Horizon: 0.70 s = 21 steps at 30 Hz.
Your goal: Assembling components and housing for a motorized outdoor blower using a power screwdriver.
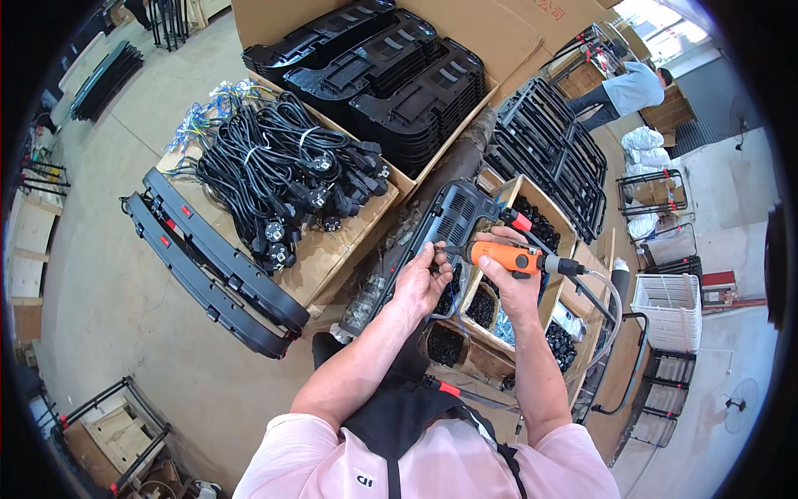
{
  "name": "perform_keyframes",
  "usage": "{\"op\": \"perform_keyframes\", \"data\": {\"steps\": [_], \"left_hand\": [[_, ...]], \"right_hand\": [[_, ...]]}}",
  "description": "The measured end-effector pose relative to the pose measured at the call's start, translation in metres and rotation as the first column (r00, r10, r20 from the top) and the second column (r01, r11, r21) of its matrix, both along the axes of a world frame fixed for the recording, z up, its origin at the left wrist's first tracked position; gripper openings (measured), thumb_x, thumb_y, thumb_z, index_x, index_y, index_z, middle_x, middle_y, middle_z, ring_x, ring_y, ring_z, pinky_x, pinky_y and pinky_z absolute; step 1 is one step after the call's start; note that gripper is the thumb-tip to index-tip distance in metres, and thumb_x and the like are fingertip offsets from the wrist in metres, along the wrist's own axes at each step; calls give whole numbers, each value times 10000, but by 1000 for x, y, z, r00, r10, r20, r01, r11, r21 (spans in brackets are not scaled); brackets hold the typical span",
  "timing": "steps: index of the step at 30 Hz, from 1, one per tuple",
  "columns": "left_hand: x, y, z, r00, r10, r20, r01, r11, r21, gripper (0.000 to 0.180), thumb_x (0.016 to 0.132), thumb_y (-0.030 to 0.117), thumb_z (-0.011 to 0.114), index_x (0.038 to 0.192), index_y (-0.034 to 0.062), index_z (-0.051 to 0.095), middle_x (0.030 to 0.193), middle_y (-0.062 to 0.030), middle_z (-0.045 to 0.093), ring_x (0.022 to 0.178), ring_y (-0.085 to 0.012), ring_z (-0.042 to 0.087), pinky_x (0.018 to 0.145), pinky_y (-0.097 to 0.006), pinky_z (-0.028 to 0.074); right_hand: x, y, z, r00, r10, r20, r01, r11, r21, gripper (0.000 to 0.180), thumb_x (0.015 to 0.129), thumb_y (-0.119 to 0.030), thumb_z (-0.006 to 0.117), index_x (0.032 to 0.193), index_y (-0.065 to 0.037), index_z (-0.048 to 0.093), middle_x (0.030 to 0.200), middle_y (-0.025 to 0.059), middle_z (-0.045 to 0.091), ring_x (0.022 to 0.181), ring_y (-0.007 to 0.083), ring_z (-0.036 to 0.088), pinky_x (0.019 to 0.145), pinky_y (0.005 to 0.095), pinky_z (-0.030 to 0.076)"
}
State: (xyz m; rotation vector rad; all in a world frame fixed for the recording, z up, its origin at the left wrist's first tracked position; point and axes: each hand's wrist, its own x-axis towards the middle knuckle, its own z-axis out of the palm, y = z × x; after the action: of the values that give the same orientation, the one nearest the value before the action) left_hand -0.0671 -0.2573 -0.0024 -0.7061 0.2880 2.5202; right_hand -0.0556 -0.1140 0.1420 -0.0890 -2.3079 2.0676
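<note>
My right hand is wrapped round an orange power screwdriver, which lies sideways with its bit end toward the left. From its back end a pale hose runs off to the right. Close to the bit, my left hand has its thumb and fingers curled in a pinch; whatever sits between them is too small to make out. Beneath both hands lies a long black plastic housing with a vented grille, partly covered by my hands and the tool.
Wooden bins of small black parts flank the housing. Bundled black power cords lie on a carton at left, beside two long black covers. Behind, a carton holds stacked black panels. Black metal frames and another person are farther right.
</note>
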Motion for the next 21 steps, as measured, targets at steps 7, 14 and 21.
{"op": "perform_keyframes", "data": {"steps": [7,14,21], "left_hand": [[23,-1,23,986,-148,-73,132,973,-189,286,1145,189,434,1274,-23,575,1081,-119,710,896,-225,722,831,-347,634],[64,-15,5,897,-339,-286,271,929,-252,318,1132,254,544,1322,24,657,1024,-19,693,872,-106,660,803,-273,581],[85,-26,5,915,-366,-169,321,915,-243,312,1134,208,544,1352,4,632,1036,-46,714,860,-123,688,787,-265,597]], "right_hand": [[-35,-5,-29,991,-96,-96,103,993,63,547,879,-54,805,1374,22,584,1270,161,724,1157,216,688,1057,364,542],[-56,-8,-45,993,-64,-98,70,996,59,560,879,-76,826,1380,9,589,1269,149,725,1126,190,690,1032,353,552],[-70,-10,-48,995,1,-100,10,993,114,546,883,-86,834,1366,11,598,1253,139,729,1110,182,695,1012,337,556]]}}
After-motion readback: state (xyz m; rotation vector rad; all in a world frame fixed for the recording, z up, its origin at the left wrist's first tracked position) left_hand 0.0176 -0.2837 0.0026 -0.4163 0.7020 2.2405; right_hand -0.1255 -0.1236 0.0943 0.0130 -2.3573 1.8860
